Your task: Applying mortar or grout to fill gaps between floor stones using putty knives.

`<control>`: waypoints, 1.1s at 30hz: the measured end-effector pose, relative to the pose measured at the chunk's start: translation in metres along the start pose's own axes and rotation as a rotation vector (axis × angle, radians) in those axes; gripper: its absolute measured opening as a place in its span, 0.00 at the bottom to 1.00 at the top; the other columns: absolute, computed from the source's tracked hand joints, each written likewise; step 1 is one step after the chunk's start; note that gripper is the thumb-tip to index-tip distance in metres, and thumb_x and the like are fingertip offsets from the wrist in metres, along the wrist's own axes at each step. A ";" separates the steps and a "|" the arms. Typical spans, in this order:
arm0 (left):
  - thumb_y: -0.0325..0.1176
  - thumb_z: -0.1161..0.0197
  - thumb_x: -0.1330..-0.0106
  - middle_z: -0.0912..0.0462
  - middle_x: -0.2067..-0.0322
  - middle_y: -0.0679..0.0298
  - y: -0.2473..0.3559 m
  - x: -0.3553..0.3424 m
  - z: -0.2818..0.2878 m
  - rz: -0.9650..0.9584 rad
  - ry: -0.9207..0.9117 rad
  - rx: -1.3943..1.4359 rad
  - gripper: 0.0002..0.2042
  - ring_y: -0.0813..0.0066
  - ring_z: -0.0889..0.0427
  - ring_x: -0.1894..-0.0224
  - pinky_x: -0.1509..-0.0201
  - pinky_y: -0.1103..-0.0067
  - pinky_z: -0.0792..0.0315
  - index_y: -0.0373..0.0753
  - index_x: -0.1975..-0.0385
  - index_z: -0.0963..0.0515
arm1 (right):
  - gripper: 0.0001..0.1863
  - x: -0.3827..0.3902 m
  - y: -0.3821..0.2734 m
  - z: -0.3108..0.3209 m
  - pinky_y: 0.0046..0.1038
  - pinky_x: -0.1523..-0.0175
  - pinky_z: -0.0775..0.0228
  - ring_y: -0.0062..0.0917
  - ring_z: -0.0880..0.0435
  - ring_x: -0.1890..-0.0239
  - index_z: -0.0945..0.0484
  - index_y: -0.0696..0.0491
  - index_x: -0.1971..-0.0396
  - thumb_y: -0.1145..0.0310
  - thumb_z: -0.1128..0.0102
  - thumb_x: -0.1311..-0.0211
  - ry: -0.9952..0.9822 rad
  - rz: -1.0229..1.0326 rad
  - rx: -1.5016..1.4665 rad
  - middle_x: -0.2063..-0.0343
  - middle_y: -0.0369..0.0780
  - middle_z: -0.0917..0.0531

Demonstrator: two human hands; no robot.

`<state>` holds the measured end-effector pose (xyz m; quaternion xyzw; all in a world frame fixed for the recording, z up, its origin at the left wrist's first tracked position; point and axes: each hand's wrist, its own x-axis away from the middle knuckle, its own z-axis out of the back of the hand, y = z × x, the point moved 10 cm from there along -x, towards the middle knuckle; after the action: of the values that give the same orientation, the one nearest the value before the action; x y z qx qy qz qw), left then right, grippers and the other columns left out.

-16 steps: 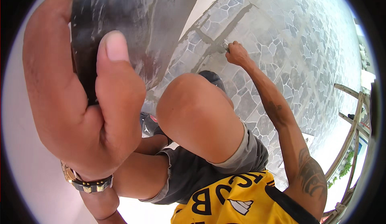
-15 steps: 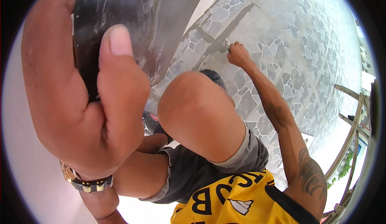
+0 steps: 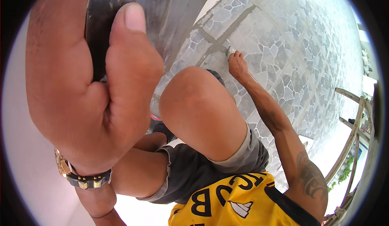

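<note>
Large in the foreground, my left hand (image 3: 89, 76) grips the edge of a dark grey flat panel (image 3: 162, 7) smeared with pale residue. Its thumb lies over the panel's face and its other fingers go behind. My right hand (image 3: 238, 66) reaches out with the arm stretched. Its fingers are closed on a small light-coloured tool (image 3: 230, 51), perhaps a scraper, mostly hidden by the hand. The tool is at a grey mortar strip (image 3: 219, 47) on the stone-patterned surface (image 3: 283, 55), close to where two strips cross.
My bent knee (image 3: 194, 100) is between both arms, with a dark shoe (image 3: 214, 77) behind it. A pale smooth surface (image 3: 16, 116) runs along the left. Wooden poles (image 3: 352, 137) stand at the right edge, with green leaves (image 3: 344, 171) beyond them.
My right hand has moved slightly nearer to me, and more of the tool shows. My left hand and the panel have shifted up and a little to the right in view.
</note>
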<state>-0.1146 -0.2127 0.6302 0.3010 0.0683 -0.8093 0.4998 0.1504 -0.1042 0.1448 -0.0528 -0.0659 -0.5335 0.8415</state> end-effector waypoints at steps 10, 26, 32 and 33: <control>0.28 0.50 0.29 0.20 0.58 0.56 0.001 0.001 -0.012 0.060 0.001 -0.042 0.17 0.71 0.22 0.59 0.52 0.79 0.29 0.29 0.43 0.31 | 0.13 -0.042 0.013 0.036 0.41 0.51 0.24 0.51 0.24 0.53 0.20 0.64 0.67 0.74 0.42 0.52 0.025 -0.056 -0.163 0.58 0.55 0.23; 0.28 0.50 0.28 0.19 0.59 0.57 -0.014 0.020 -0.010 0.067 -0.007 -0.036 0.17 0.74 0.21 0.61 0.54 0.80 0.28 0.31 0.42 0.31 | 0.15 -0.049 -0.035 0.003 0.44 0.50 0.24 0.51 0.22 0.53 0.18 0.60 0.63 0.71 0.42 0.52 -0.247 0.243 0.017 0.58 0.54 0.20; 0.30 0.50 0.27 0.19 0.59 0.58 -0.019 0.022 -0.019 0.112 -0.043 0.026 0.17 0.76 0.21 0.62 0.55 0.81 0.28 0.31 0.41 0.31 | 0.12 -0.020 0.052 0.023 0.45 0.52 0.26 0.51 0.21 0.60 0.21 0.62 0.68 0.71 0.46 0.50 -0.102 -0.065 -0.135 0.64 0.55 0.20; 0.30 0.50 0.27 0.18 0.58 0.58 -0.016 0.018 -0.024 0.074 -0.031 0.014 0.17 0.76 0.21 0.62 0.55 0.81 0.28 0.32 0.41 0.31 | 0.11 -0.002 0.056 0.021 0.44 0.53 0.25 0.49 0.22 0.57 0.22 0.62 0.66 0.72 0.45 0.48 -0.059 -0.101 -0.075 0.61 0.53 0.21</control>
<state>-0.1238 -0.2088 0.5980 0.2943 0.0436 -0.7952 0.5284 0.1987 -0.0756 0.1637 -0.0966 -0.0734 -0.5755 0.8087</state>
